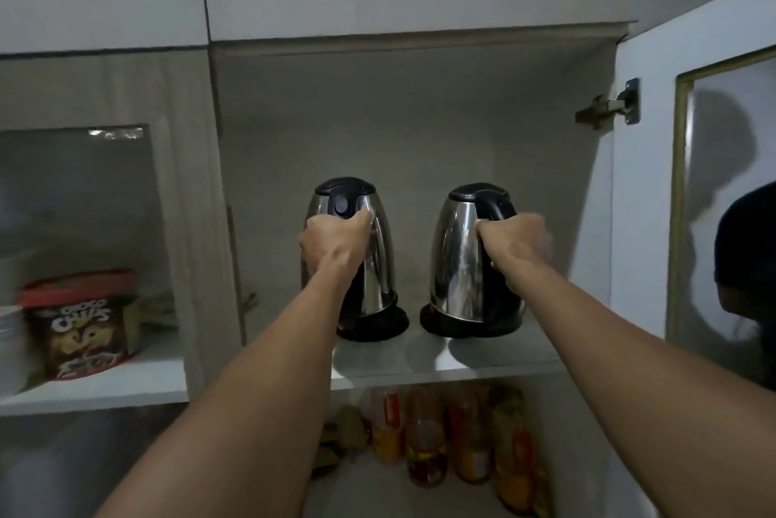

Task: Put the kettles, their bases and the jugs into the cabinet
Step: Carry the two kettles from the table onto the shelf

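Two steel kettles with black lids stand side by side on the upper shelf (441,362) of the open cabinet. The left kettle (380,261) sits on its round black base (384,326), and my left hand (331,240) is shut around its black handle. The right kettle (457,257) rests on its own black base (470,326), and my right hand (518,242) grips its handle. Both arms reach up from below. No jugs are in view.
The cabinet door (688,181) hangs open at the right on a metal hinge (609,105). Several bottles and jars (462,437) fill the shelf below. In the left compartment stands a cereal tub with a red lid (84,324) beside stacked white bowls (12,345).
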Tool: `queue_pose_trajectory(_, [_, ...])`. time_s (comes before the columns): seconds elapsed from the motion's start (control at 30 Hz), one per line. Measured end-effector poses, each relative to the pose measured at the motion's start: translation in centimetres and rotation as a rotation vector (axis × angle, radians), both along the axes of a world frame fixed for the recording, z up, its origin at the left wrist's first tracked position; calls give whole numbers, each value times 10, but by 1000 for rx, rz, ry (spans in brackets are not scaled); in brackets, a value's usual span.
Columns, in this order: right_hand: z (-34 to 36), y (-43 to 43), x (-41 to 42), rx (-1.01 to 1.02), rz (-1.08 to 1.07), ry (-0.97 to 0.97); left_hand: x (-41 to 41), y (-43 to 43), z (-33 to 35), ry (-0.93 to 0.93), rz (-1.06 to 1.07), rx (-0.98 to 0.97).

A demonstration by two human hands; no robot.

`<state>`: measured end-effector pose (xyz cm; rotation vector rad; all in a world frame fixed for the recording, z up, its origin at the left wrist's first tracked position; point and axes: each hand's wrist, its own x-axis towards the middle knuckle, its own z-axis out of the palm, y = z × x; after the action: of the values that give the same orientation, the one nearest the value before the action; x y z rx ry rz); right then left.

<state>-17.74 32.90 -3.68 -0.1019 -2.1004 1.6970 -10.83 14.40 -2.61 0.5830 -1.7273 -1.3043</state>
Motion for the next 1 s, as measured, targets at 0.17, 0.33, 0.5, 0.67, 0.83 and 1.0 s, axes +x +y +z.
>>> queue_pose_trajectory(0.17, [-3, -35, -62, 18, 5, -15, -66, -34, -9, -29, -24, 48])
queue_pose_trajectory(0.33, [-16, -51, -106, 36, 25, -45, -109, -50, -24, -58, -36, 55])
queue_pose_trajectory(0.5, [-24, -57, -132, 55, 19, -70, -132, -56, -38, -82, -30, 81])
queue_pose_trajectory(0.67, [-37, -61, -154, 57, 36, -102, -148, -60, -48, -70, -51, 118])
queue_pose_trajectory(0.83, [-39, -61, -159, 71, 81, -117, -158, -60, -48, -93, -132, 79])
queue_pose_trajectory(1.0, [-42, -56, -165, 73, 114, -101, -159, -53, -50, -101, -140, 28])
